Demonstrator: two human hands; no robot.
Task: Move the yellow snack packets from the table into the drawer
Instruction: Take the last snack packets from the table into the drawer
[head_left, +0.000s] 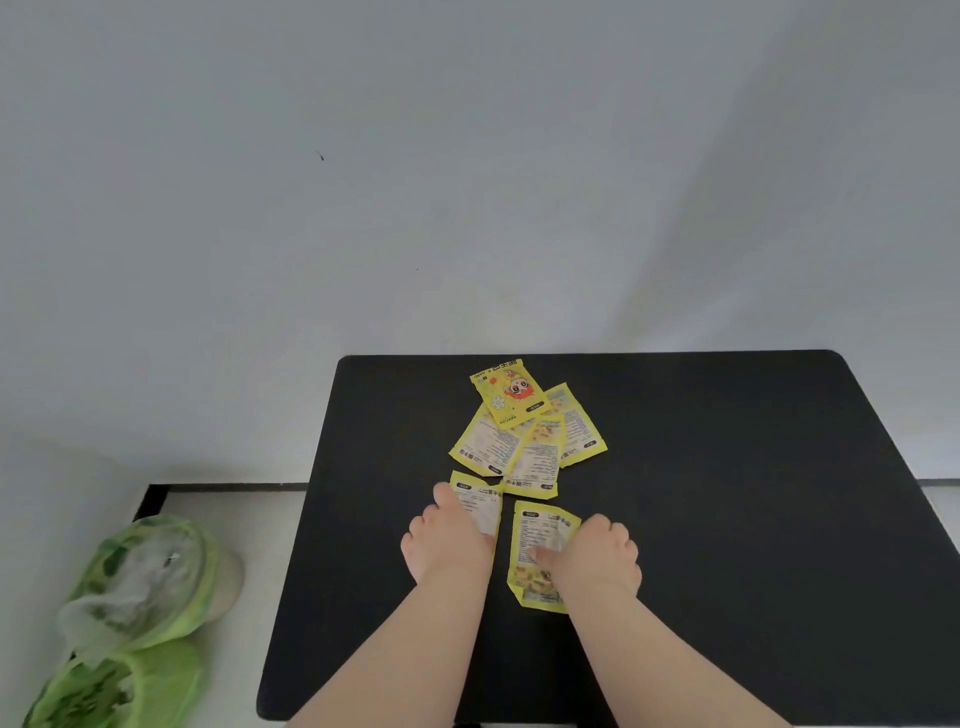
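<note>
Since the drawer wasn't anywhere in my view, all six yellow snack packets were sitting on the black table (727, 519), none of them put away. Far left, off the table, were some green plastic bags (135, 597), nothing to do with this job.

My left hand (449, 540) lay on the near-left packet (478, 501), fingers curled down over its near end and one finger stretched along its left edge. Honestly I couldn't tell if that was a proper pinch or just pressing it flat.

Farther back in the middle, the pile of four packets (530, 447) overlapped each other. The cartoon-front packet (506, 389) sat on top at the back, and the other three were label side up.

My right hand (597, 558) had the near-right packet (537, 530), thumb pressed across the printed back and fingers curled at its right edge, so that one looked gripped.

I figure I went for those two because they lay nearest and apart from the pile, one per hand. Thin foil lies flat, so getting a fingertip under an edge was probably going to be the fiddly bit.
</note>
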